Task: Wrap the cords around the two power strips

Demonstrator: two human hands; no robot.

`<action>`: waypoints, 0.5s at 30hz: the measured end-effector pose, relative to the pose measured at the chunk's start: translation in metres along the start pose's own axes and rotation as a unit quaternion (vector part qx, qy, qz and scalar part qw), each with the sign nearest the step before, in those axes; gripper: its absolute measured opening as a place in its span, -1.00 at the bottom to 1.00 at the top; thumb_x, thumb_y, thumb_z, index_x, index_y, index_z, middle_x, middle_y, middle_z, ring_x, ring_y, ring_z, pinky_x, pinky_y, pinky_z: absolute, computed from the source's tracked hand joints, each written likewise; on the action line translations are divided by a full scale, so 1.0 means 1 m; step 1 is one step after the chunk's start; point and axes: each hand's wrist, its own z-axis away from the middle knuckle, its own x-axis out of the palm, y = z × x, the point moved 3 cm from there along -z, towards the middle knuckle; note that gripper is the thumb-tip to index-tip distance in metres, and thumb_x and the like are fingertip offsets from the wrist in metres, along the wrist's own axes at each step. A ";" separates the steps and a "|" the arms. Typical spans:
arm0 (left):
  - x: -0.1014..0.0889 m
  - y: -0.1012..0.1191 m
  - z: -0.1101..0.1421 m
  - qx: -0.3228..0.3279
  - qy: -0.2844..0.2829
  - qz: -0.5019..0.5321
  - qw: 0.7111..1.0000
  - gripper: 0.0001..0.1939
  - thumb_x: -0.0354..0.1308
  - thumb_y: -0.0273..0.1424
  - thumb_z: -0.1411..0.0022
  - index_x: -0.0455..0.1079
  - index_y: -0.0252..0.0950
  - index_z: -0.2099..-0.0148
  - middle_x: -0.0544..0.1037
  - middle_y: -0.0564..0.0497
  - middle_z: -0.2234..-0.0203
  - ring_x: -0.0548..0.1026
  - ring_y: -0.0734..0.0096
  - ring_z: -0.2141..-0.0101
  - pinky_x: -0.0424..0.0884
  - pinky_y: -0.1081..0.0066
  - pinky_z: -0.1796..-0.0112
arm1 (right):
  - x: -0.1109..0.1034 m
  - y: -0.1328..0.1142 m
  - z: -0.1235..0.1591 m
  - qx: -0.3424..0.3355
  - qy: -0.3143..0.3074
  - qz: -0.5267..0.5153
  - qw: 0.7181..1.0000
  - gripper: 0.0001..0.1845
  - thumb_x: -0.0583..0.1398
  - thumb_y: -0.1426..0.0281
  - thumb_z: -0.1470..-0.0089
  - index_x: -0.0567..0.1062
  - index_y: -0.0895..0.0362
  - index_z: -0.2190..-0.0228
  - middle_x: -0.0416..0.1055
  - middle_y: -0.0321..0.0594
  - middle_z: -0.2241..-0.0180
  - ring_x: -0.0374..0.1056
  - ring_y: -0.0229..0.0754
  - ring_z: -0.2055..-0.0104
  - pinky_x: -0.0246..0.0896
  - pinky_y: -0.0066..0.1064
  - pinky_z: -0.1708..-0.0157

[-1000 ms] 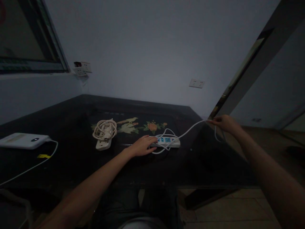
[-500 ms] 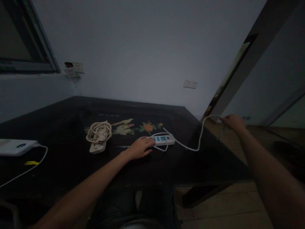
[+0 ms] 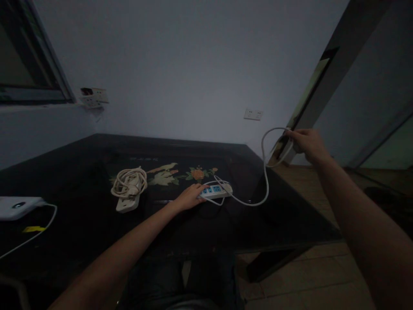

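Right of the frame's centre, the right hand (image 3: 306,141) pinches a thin white flexible cable (image 3: 266,185). Near the centre, the left hand (image 3: 191,196) lies on the left end of a long white plastic power strip with blue sockets (image 3: 222,190); whether its fingers clamp it, I cannot tell. The cable loops around the strip.

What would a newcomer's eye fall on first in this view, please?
Probably the thin white cable, looping up from the table's right side to the raised right hand. Next, the white power strip with blue sockets under the left hand, and the cream power strip wrapped in its cord further left.
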 end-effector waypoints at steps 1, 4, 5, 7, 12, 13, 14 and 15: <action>-0.001 0.000 0.005 -0.008 0.003 -0.003 1.000 -0.45 0.10 -0.30 -0.19 0.13 -0.16 -0.22 0.38 -0.11 0.00 0.36 0.20 0.00 0.29 0.25 0.02 | 0.003 -0.009 0.003 0.013 0.003 -0.019 1.000 -0.67 0.15 0.26 -0.06 0.48 0.32 0.47 0.11 -0.39 0.71 -0.03 -0.39 0.63 -0.13 -0.45 0.57; -0.010 -0.003 0.028 -0.044 0.016 -0.020 0.999 -0.46 0.07 -0.27 -0.21 0.13 -0.19 -0.22 0.38 -0.12 0.02 0.36 0.20 0.02 0.28 0.28 0.03 | 0.020 -0.030 0.012 0.036 -0.034 -0.036 0.998 -0.72 0.15 0.29 -0.06 0.44 0.28 0.51 0.10 -0.40 0.71 -0.02 -0.41 0.64 -0.14 -0.48 0.59; -0.014 -0.005 0.038 -0.063 0.020 -0.031 0.997 -0.47 0.06 -0.25 -0.21 0.14 -0.20 -0.22 0.38 -0.13 0.03 0.36 0.19 0.02 0.29 0.29 0.04 | 0.029 -0.034 0.014 0.038 -0.057 -0.035 0.997 -0.71 0.15 0.30 -0.07 0.43 0.26 0.53 0.09 -0.40 0.72 -0.03 -0.41 0.65 -0.15 -0.48 0.60; -0.024 -0.011 0.058 -0.104 0.025 -0.059 0.992 -0.47 0.04 -0.22 -0.22 0.15 -0.21 -0.22 0.39 -0.14 0.04 0.37 0.16 0.04 0.31 0.28 0.07 | 0.050 -0.037 0.020 0.040 -0.102 -0.035 0.993 -0.71 0.15 0.31 -0.06 0.40 0.24 0.58 0.08 -0.40 0.75 -0.03 -0.41 0.67 -0.16 -0.49 0.63; -0.043 -0.016 0.102 -0.185 0.037 -0.133 0.973 -0.47 0.01 -0.24 -0.22 0.16 -0.27 -0.21 0.41 -0.18 0.07 0.40 0.14 0.07 0.31 0.27 0.09 | 0.115 -0.035 0.035 0.010 -0.287 0.033 0.957 -0.66 0.13 0.32 -0.06 0.31 0.18 0.68 0.01 -0.43 0.77 -0.08 -0.42 0.72 -0.18 -0.50 0.68; -0.045 -0.015 0.108 -0.196 0.037 -0.141 0.970 -0.46 0.02 -0.24 -0.22 0.16 -0.28 -0.21 0.41 -0.18 0.07 0.40 0.13 0.07 0.31 0.27 0.09 | 0.127 -0.035 0.039 -0.002 -0.325 0.056 0.944 -0.65 0.11 0.32 -0.07 0.30 0.17 0.68 -0.01 -0.43 0.77 -0.09 -0.42 0.72 -0.18 -0.51 0.69; -0.046 -0.013 0.113 -0.205 0.037 -0.145 0.967 -0.46 0.02 -0.24 -0.21 0.16 -0.29 -0.21 0.41 -0.18 0.07 0.39 0.13 0.07 0.31 0.27 0.10 | 0.138 -0.035 0.043 -0.010 -0.355 0.076 0.932 -0.65 0.11 0.33 -0.06 0.29 0.17 0.69 0.00 -0.43 0.77 -0.08 -0.42 0.72 -0.17 -0.51 0.69; -0.047 -0.011 0.116 -0.210 0.036 -0.146 0.966 -0.45 0.02 -0.23 -0.21 0.16 -0.30 -0.22 0.41 -0.18 0.07 0.39 0.13 0.06 0.31 0.27 0.09 | 0.147 -0.035 0.047 -0.016 -0.380 0.092 0.920 -0.65 0.12 0.35 -0.05 0.28 0.17 0.71 0.01 -0.42 0.76 -0.07 -0.42 0.72 -0.16 -0.51 0.70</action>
